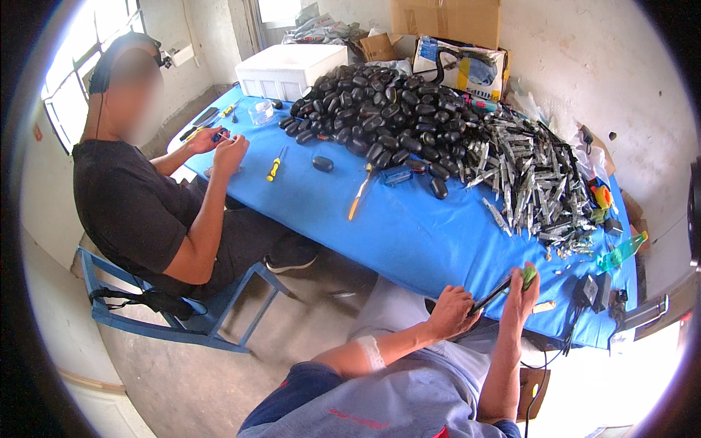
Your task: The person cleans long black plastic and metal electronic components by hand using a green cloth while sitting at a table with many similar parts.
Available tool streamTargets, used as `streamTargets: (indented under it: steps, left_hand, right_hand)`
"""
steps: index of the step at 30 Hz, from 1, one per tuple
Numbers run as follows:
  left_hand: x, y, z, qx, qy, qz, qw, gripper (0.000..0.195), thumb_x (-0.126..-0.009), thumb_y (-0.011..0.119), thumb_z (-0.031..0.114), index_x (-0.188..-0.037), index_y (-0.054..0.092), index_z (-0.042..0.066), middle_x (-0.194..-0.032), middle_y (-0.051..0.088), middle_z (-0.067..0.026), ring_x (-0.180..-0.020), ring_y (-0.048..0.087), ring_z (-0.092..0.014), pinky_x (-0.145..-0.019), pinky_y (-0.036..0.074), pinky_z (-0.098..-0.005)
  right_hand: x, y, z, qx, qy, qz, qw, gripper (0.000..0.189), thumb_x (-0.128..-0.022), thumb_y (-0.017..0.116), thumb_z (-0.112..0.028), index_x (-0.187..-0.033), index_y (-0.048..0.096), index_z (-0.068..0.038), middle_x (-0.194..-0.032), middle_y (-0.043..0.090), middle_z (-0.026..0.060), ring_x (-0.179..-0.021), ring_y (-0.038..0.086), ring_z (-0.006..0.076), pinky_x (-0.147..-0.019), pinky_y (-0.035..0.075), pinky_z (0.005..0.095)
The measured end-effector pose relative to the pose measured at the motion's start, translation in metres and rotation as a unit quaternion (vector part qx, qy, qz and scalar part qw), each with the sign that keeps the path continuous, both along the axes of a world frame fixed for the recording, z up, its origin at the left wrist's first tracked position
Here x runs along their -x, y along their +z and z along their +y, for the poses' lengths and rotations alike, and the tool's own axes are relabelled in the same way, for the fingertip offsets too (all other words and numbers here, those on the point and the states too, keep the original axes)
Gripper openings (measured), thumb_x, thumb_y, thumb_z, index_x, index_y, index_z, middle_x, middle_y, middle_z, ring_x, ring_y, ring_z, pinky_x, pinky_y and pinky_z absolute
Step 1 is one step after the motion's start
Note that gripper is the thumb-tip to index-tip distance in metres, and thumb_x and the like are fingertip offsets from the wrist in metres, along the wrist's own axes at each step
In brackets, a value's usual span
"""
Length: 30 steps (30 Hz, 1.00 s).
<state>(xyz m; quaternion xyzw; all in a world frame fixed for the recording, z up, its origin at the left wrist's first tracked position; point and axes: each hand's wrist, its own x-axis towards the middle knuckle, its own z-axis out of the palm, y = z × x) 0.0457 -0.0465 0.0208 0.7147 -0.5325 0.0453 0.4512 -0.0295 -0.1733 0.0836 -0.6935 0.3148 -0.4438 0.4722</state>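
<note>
My left hand [452, 313] is closed around one end of a dark, narrow strip-like device [490, 295], over my lap at the table's near edge. At the device's other end is my right hand [523, 293], with a crumpled green cloth [528, 277] pinched between its fingers against or beside the device. What the device is exactly cannot be told. A heap of slim grey and black metal or plastic parts [531, 180] lies on the blue cloth beyond my hands. Left of that heap rises a large pile of black oval cases [383, 109].
Across the table's left end a co-worker [137, 191] sits on a blue chair, handling a small item. A yellow screwdriver [274, 168], an orange-handled brush [358, 194], a green plastic bottle [621, 252] and black power adapters [589, 290] with hanging cables lie on the table.
</note>
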Motion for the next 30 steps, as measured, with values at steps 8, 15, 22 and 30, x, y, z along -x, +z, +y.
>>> streamTargets:
  steps: [8, 15, 22, 30]
  left_hand:
    - [0.001, -0.002, 0.000, 0.024, 0.000, -0.002, 1.000, 0.022, -0.076, 0.071, 0.023, -0.062, 0.060, 0.009, -0.071, 0.056, -0.0064, -0.074, 0.053, -0.026, -0.068, 0.037, -0.0396]
    - [0.001, -0.002, 0.000, 0.034, 0.000, -0.004, 0.999, 0.017, -0.071, 0.071, 0.020, -0.063, 0.061, 0.009, -0.072, 0.055, -0.0056, -0.076, 0.053, -0.025, -0.069, 0.037, -0.0391]
    - [0.000, -0.011, -0.002, 0.024, 0.000, -0.015, 1.000, 0.014, -0.062, 0.070, 0.018, -0.065, 0.060, 0.008, -0.074, 0.057, -0.0044, -0.076, 0.053, -0.024, -0.070, 0.038, -0.0384]
    - [0.001, 0.000, 0.001, 0.001, 0.005, -0.001, 1.000, 0.018, -0.075, 0.072, 0.022, -0.066, 0.062, 0.009, -0.075, 0.058, -0.0049, -0.076, 0.052, -0.024, -0.070, 0.037, -0.0384]
  right_hand:
    - [0.005, -0.021, 0.013, 0.063, -0.014, 0.081, 0.995, 0.035, -0.097, 0.054, -0.018, -0.124, 0.049, 0.003, -0.092, 0.057, 0.0071, -0.083, 0.054, 0.0150, -0.075, 0.045, 0.0280]
    - [0.018, -0.034, 0.042, 0.113, -0.022, 0.111, 0.987, 0.039, -0.096, 0.050, -0.011, -0.131, 0.045, 0.005, -0.110, 0.059, 0.0174, -0.099, 0.058, 0.0255, -0.088, 0.045, 0.0345]
    - [0.021, -0.033, 0.072, 0.179, -0.011, 0.138, 0.974, 0.048, -0.098, 0.046, -0.024, -0.133, 0.043, 0.009, -0.124, 0.053, 0.0264, -0.109, 0.056, 0.0369, -0.095, 0.042, 0.0407]
    - [0.005, -0.011, 0.025, 0.106, -0.039, 0.078, 0.991, 0.046, -0.101, 0.046, -0.028, -0.129, 0.049, 0.007, -0.112, 0.061, 0.0167, -0.098, 0.057, 0.0216, -0.087, 0.045, 0.0329]
